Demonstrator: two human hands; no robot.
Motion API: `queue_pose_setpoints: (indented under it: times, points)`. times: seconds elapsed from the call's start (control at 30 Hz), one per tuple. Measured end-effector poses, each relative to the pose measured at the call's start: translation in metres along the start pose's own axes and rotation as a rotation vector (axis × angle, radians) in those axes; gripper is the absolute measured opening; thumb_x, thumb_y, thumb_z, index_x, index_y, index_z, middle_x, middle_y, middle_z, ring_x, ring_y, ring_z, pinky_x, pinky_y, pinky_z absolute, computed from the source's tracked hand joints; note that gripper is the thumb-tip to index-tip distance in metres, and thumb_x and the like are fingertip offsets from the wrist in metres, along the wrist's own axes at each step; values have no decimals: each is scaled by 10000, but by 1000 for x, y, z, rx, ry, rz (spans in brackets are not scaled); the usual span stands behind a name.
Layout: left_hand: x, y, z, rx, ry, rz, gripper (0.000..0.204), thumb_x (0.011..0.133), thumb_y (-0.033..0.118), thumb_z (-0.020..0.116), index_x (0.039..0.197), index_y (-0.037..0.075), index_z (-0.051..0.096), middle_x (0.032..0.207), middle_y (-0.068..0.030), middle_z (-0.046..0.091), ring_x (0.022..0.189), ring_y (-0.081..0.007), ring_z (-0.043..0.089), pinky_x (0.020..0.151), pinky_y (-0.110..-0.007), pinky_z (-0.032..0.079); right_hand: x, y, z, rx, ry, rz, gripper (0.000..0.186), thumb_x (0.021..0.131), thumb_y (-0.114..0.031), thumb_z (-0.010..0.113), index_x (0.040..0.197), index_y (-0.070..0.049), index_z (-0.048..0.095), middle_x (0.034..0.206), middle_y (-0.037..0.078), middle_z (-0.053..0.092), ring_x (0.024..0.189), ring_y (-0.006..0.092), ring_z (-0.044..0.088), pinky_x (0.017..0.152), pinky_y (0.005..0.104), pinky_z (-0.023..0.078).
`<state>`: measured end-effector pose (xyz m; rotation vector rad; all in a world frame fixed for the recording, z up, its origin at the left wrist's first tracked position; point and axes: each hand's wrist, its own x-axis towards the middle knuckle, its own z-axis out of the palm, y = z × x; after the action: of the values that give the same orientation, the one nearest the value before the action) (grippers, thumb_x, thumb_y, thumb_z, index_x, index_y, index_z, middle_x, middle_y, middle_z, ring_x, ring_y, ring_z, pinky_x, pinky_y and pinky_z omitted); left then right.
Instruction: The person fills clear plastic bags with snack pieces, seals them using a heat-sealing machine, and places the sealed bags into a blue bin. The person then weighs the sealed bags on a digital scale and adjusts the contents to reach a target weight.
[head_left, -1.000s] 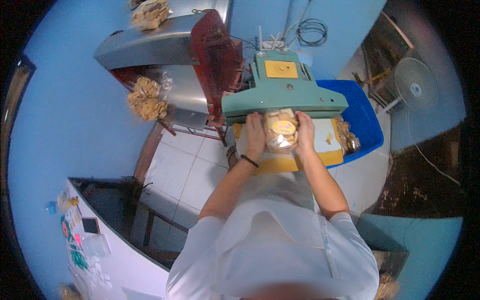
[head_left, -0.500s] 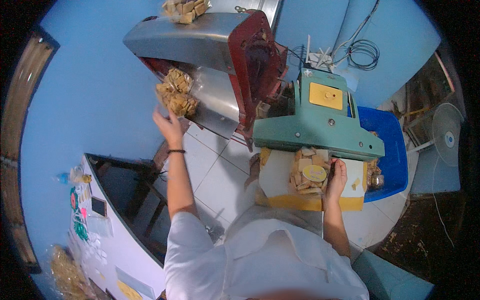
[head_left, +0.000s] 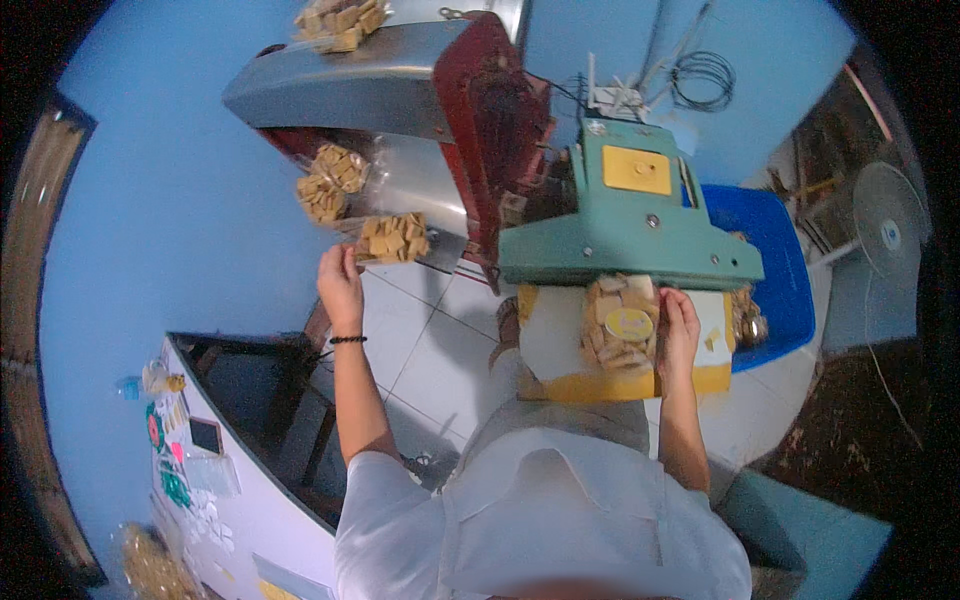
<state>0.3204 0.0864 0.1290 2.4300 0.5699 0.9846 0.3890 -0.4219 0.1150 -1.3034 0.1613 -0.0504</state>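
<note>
Between the thumb and fingers of my left hand [head_left: 341, 288] is pinched the edge of a clear bag of tan cracker-like pieces [head_left: 395, 238]. It hangs over the lower edge of a metal tray, beside other filled bags [head_left: 328, 183]. On the right, my right hand [head_left: 681, 325] closes on the side of another filled bag [head_left: 612, 325] with a yellow oval label. That bag lies on a white board with yellow edges [head_left: 550, 335], its top against the front bar of a green machine [head_left: 630, 225]. Whether the top reaches under the bar is hidden.
A red and steel machine [head_left: 350, 95] carries a filled bag on top. Right of the green machine stands a blue bin [head_left: 780, 290] with more bags. A fan [head_left: 885, 225] stands far right, a white-sided table [head_left: 250, 490] at lower left.
My left hand has drawn one filled bag away from the others on the tray, to the right. My right hand remains at the labelled bag. The whole view has shifted slightly.
</note>
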Motion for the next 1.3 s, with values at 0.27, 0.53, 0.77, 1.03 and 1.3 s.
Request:
queue_pose_setpoints:
  times: [0.27,0.53,0.77,1.03,1.3]
  points:
    - [-72,126,-83,-307,-133,-80,91,944,47,582,974,8,658,822,-130,637,702,-251,614,665,-335,491,-45,-54,6,-458,-105,-254,173,982,-200,612,1090,-69,646,1028,-13,643,967,94,588,775,249,471]
    - [-120,176,-126,-346,-169,212,64,911,10,616,939,10,673,830,-119,665,719,-244,629,665,-313,494,-89,-80,57,-1048,-279,-813,448,802,-246,748,1187,-71,602,1126,153,593,1049,345,573,867,446,455]
    - [-122,177,-141,-324,-106,237,57,906,7,627,942,2,670,838,-125,673,732,-245,636,678,-317,500,-108,-72,83,-1471,-129,-782,804,698,-406,809,1378,-150,465,1403,231,413,1219,448,472,924,506,450]
    - [-141,163,-168,-357,-107,234,62,920,30,620,947,10,672,835,-129,670,743,-239,647,691,-313,504,-121,-85,61,-1594,-130,-515,879,694,-351,778,1470,-239,380,1393,274,417,965,468,607,756,486,570]
    - [-158,162,-178,-389,-75,223,58,920,36,625,939,16,676,846,-126,679,753,-246,657,695,-315,508,-142,-87,39,-1619,-183,-577,815,716,-376,748,1453,-248,425,1390,253,449,959,462,612,785,478,558]
